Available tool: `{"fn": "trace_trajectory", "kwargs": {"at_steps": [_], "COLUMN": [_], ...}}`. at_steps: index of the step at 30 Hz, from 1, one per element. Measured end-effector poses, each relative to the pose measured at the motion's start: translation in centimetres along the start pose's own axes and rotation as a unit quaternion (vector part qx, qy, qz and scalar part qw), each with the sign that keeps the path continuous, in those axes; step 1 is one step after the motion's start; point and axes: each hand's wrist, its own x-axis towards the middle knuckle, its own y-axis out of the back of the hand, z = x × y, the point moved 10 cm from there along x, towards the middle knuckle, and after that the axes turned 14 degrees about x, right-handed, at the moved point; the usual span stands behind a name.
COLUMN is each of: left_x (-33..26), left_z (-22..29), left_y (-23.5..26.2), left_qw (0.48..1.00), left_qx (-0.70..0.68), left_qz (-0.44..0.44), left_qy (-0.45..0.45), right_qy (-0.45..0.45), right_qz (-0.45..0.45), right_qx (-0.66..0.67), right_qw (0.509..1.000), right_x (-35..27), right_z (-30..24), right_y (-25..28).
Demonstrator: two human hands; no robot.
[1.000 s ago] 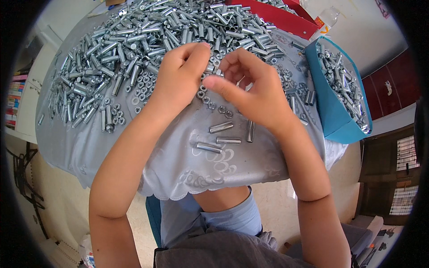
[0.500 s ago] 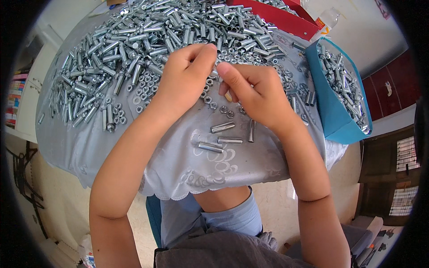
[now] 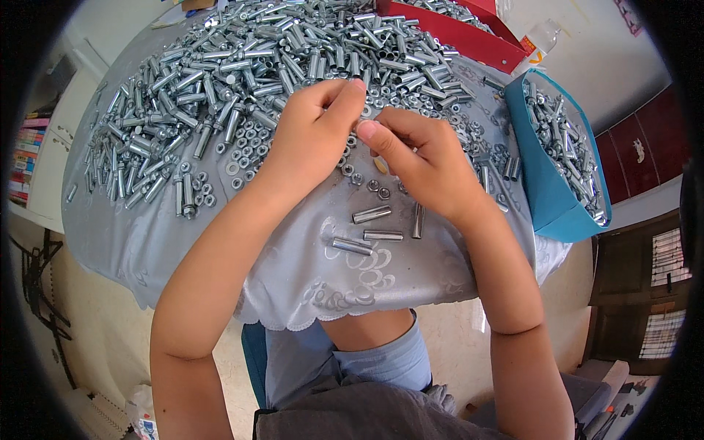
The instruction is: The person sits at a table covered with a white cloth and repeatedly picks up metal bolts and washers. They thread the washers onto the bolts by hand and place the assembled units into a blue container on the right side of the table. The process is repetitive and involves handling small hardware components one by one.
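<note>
Over the table's middle, my left hand [image 3: 319, 128] is closed with thumb and forefinger pressed together. My right hand [image 3: 422, 158] is closed just beside it, thumb tip bent toward the left fingers. Whatever small piece they grip between them is hidden by the fingers. A yellowish patch shows under the right fingers. In front of the hands lie several short metal sleeves [image 3: 372, 214] and a few hex nuts [image 3: 384, 193]. Behind them spreads a large heap of metal expansion bolts and sleeves [image 3: 242, 70], with loose nuts [image 3: 249, 150] along its near edge.
A blue bin [image 3: 532, 147] full of bolts stands at the table's right. Farther back are a red box [image 3: 469, 35] with metal parts and a clear plastic bottle [image 3: 539, 45]. The grey patterned tablecloth [image 3: 198, 249] hangs over the front edge, above my lap.
Both hands stay closed together at the same spot over the table. The right hand's fingers and thumb have shifted slightly. The whole view has moved a little.
</note>
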Motion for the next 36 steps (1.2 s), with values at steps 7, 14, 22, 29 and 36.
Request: {"fn": "trace_trajectory", "kwargs": {"at_steps": [7, 14, 22, 29, 36], "left_x": [-0.5, -0.5, -4.0, 1.8, 1.0], "left_z": [1.6, 3.2, 3.4, -1.9, -0.2], "left_y": [0.0, 0.7, -3.1, 8.8, 7.9], "left_qw": [0.998, 0.997, 0.917, 0.975, 0.973], "left_qx": [0.023, -0.004, 0.072, -0.116, 0.039], "left_qz": [0.009, 0.007, -0.392, 0.184, 0.228], "left_qy": [-0.062, -0.082, -0.011, 0.049, 0.003], "right_qy": [-0.114, -0.052, -0.022, -0.017, -0.019], "right_qz": [-0.023, 0.105, 0.201, 0.189, 0.197], "right_qx": [0.224, 0.208, 0.284, 0.302, 0.292], "right_qw": [0.967, 0.971, 0.937, 0.934, 0.936], "right_x": [-0.4, 0.2, 0.2, 0.4, 0.3], "right_z": [1.5, 0.4, 0.7, 0.8, 0.9], "right_y": [-0.9, 2.8, 7.0, 6.3, 6.6]}}
